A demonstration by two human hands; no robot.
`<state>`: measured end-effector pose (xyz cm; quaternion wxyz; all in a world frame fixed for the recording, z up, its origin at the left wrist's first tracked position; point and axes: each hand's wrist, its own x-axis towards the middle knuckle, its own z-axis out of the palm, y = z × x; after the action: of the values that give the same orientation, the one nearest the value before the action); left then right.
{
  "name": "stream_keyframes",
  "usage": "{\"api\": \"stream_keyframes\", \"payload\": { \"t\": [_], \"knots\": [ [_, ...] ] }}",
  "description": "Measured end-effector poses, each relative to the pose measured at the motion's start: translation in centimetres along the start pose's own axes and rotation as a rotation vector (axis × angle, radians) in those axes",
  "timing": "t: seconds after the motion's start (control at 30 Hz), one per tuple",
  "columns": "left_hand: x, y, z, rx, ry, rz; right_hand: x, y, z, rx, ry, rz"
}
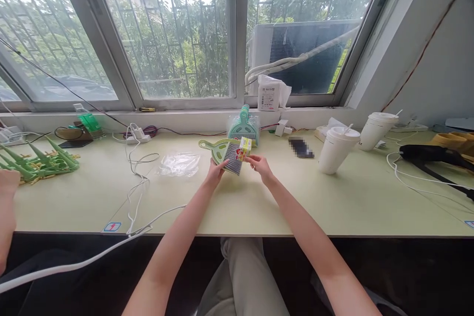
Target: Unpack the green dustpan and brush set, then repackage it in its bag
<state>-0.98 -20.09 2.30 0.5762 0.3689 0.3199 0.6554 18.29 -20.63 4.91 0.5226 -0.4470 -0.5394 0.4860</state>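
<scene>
My left hand grips the lower left edge of a small green dustpan and brush set at mid-desk. Its grey bristles face me and its handle points left. My right hand pinches the yellow paper label at the set's right side. A second teal brush set in clear wrap stands just behind it near the window sill. An empty clear plastic bag lies flat to the left of my hands.
Two white lidded cups stand at the right beside a phone. A black tool with cord lies far right. White cables trail at the left, by green spiky plastic pieces. Another person's arm shows at the left edge.
</scene>
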Motion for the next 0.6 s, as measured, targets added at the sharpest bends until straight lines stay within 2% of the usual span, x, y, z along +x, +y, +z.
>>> {"api": "stream_keyframes", "payload": {
  "t": [0.1, 0.2, 0.43, 0.6],
  "knots": [
    [-0.5, 0.0, 0.8, 0.045, -0.073, 0.036, -0.2, 0.8, 0.9, -0.062, -0.037, 0.015],
    [-0.8, 0.0, 1.0, 0.097, -0.106, 0.077, -0.1, 1.6, 1.5, -0.142, -0.020, -0.001],
    [-0.1, -0.5, 0.3, 0.112, -0.110, 0.114, 0.0, 2.0, 1.4, -0.315, -0.056, -0.054],
    [-0.5, -0.1, 0.6, 0.116, -0.110, 0.103, 0.1, 1.6, 1.1, -0.348, -0.047, -0.058]
  ]
}}
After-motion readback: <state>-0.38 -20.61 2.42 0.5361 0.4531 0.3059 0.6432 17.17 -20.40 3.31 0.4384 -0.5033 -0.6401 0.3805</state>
